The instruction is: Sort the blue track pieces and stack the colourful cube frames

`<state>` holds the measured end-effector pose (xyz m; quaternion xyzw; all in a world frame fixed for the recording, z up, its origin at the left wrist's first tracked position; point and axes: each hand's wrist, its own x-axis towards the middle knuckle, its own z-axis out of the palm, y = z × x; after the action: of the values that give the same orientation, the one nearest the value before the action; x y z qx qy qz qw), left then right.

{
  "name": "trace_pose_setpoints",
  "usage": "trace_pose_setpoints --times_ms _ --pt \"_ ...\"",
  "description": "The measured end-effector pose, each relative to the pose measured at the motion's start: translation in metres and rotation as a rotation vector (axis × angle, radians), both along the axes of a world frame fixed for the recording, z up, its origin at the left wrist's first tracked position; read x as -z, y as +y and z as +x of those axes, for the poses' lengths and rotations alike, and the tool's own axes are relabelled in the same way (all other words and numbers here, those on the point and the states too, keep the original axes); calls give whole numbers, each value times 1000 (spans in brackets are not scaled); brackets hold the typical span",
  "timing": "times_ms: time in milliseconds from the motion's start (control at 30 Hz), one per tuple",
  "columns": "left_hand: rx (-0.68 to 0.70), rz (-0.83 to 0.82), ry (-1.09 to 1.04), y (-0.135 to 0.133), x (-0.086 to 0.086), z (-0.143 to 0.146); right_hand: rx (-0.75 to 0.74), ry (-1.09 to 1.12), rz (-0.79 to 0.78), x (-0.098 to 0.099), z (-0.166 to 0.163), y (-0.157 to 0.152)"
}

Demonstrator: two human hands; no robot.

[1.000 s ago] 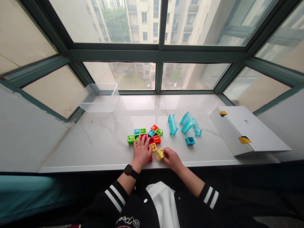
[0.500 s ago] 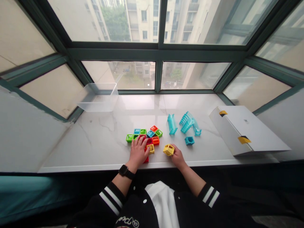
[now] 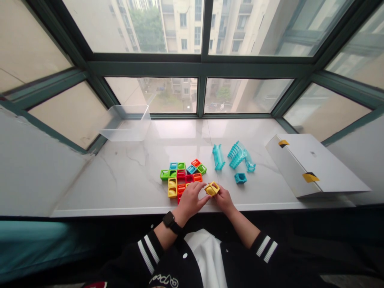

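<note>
My right hand (image 3: 225,199) grips a yellow cube block (image 3: 212,189) with open, frame-like sides, held tilted just above the ledge's front. At the block's left side is my left hand (image 3: 192,199), thumb and index finger spread apart; whether the fingertips touch the block I cannot tell. Under and beyond the left hand lies a cluster of coloured cube blocks (image 3: 181,174) in green, blue, red, orange and yellow, partly covered by that hand. Two yellow blocks (image 3: 172,188) show at its left edge. A lone teal block (image 3: 240,178) sits right of my right hand.
Several clear turquoise track pieces (image 3: 219,157) lie behind the teal block. A transparent plastic bin (image 3: 129,134) stands at the back left. On the right is a white box (image 3: 318,164) with yellow-and-black tabs. Windows (image 3: 168,94) border the marble ledge (image 3: 120,192).
My left hand has lifted off the block cluster and moved right to the yellow block, uncovering the cluster's left part. My right hand still holds the block, now turned a little.
</note>
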<state>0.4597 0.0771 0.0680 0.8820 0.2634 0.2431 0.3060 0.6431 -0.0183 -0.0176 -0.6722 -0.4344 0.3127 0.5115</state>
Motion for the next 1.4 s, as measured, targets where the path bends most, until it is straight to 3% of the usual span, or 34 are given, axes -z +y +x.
trace_pose_setpoints --times_ms 233,433,667,1133,1400 --pt "12 70 80 -1 7 13 -9 -64 66 -9 -3 -1" --pt "-47 -56 32 8 9 9 -84 27 53 -19 -8 -3" --pt "-38 -167 26 15 16 4 -115 -83 61 -19 -14 -5" --pt "-74 -231 -69 17 26 0 -114 -142 64 -22 -15 -4" --pt "20 -277 -137 20 24 -2 -128 -99 46 -22 -12 -3"
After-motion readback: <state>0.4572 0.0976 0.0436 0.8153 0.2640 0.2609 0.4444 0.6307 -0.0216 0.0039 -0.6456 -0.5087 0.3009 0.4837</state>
